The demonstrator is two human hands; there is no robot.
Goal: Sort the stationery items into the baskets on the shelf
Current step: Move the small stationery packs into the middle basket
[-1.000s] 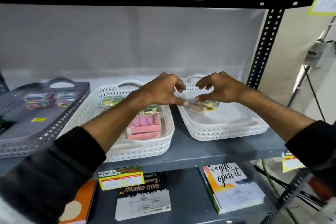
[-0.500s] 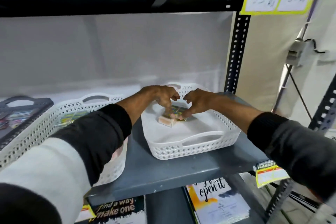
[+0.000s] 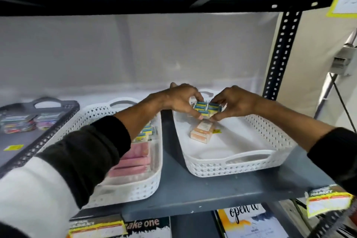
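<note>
A pack of small blue-and-yellow boxes (image 3: 207,108) is held just above the right white basket (image 3: 274,141), near its far end. My left hand (image 3: 179,100) grips the pack's left side and my right hand (image 3: 234,103) grips its right side. Below the pack a pale orange box (image 3: 201,133) lies on the basket floor beside a small yellow label (image 3: 216,131). The middle white basket (image 3: 152,177) holds pink packs (image 3: 133,162) and more blue-and-yellow boxes (image 3: 145,133), partly hidden by my left forearm.
A dark grey basket (image 3: 44,139) at the left holds colourful packs (image 3: 19,123). All baskets stand on a grey shelf (image 3: 212,191) with a perforated black post (image 3: 278,58) at the right. Notebooks (image 3: 249,220) lie on the shelf below. Yellow price tags (image 3: 328,201) hang off the edges.
Both hands have lifted the blue-and-yellow pack off the basket floor, away from the orange box. The view has swung slightly back to the left.
</note>
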